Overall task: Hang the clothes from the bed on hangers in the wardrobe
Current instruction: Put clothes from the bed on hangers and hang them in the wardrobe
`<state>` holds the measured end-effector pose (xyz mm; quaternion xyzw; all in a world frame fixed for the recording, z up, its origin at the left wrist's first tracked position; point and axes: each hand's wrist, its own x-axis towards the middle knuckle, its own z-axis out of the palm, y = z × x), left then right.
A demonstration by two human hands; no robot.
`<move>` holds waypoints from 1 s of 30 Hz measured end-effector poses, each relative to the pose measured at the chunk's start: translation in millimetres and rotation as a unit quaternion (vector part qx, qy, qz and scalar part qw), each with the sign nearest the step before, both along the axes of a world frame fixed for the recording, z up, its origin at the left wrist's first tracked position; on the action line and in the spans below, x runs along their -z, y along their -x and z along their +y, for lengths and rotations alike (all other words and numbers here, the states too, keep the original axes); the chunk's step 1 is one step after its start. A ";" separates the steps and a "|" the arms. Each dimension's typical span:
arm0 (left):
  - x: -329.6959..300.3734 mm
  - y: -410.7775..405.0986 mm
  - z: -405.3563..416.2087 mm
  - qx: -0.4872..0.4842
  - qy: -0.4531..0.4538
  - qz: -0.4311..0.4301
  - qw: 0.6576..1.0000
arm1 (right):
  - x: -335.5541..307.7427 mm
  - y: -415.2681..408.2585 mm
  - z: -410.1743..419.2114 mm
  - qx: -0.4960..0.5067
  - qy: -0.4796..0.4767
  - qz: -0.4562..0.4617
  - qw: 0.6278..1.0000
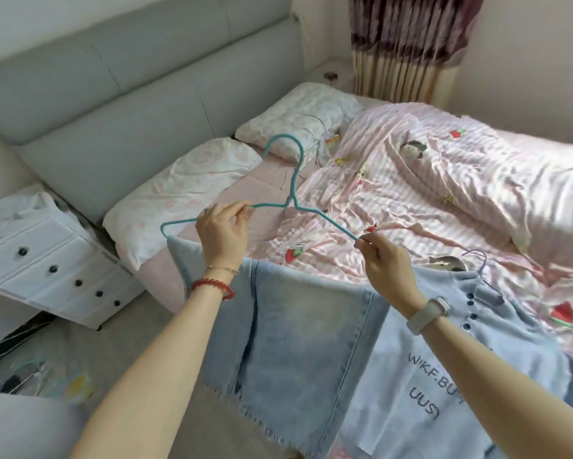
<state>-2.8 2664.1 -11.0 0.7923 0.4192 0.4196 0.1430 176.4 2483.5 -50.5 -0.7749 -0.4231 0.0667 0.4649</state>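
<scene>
A teal wire hanger [293, 187] is held up over the bed, hook pointing away from me. My left hand [223, 233] pinches its left shoulder bar. My right hand [382, 260] pinches the end of its right shoulder bar. Light blue jeans [298, 326] hang folded over the hanger's lower bar, their frayed hems dangling toward the floor. To the right, a pale blue shirt [450, 369] with dark buttons and printed letters lies on the bed with a purple hanger [480, 260] in its collar.
The bed [410, 193] carries a pink striped duvet and two white pillows [185, 190] against a grey padded headboard [113, 104]. A white drawer unit [46, 260] stands at the left. A curtain [407, 44] hangs at the back. Clutter lies on the floor at lower left.
</scene>
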 end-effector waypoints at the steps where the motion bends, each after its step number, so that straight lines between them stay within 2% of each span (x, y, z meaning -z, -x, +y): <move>1: 4.3 -17.9 10.1 0.006 0.003 0.002 1.000 | 0.7 -9.9 5.1 0.021 0.003 0.003 1.000; 9: 22.8 -169.7 76.2 0.037 -0.001 0.016 0.999 | 11.3 -119.7 50.3 0.154 0.001 0.010 0.988; 13: 85.3 -233.2 95.1 0.011 0.067 0.078 0.995 | 72.0 -183.4 79.8 0.171 0.030 0.059 0.983; 15: 145.5 -246.4 88.3 0.033 0.135 0.194 0.971 | 128.5 -209.1 95.3 0.179 0.077 0.076 0.978; 18: 237.1 -234.9 63.7 0.097 0.217 0.394 0.888 | 211.3 -241.8 107.7 0.215 0.143 0.107 0.960; 20: 289.9 -222.0 51.8 0.110 0.242 0.478 0.837 | 256.4 -263.9 109.7 0.231 0.178 0.091 0.952; 21: 310.0 -217.6 47.7 0.108 0.245 0.498 0.825 | 277.1 -273.2 109.2 0.222 0.203 0.072 0.951; 26: 367.1 -214.6 43.3 0.082 0.194 0.503 0.838 | 335.6 -273.4 104.6 0.159 0.292 0.021 0.943; 30: 366.3 -216.1 47.4 0.094 0.206 0.527 0.819 | 329.4 -261.3 106.9 0.174 0.304 0.006 0.937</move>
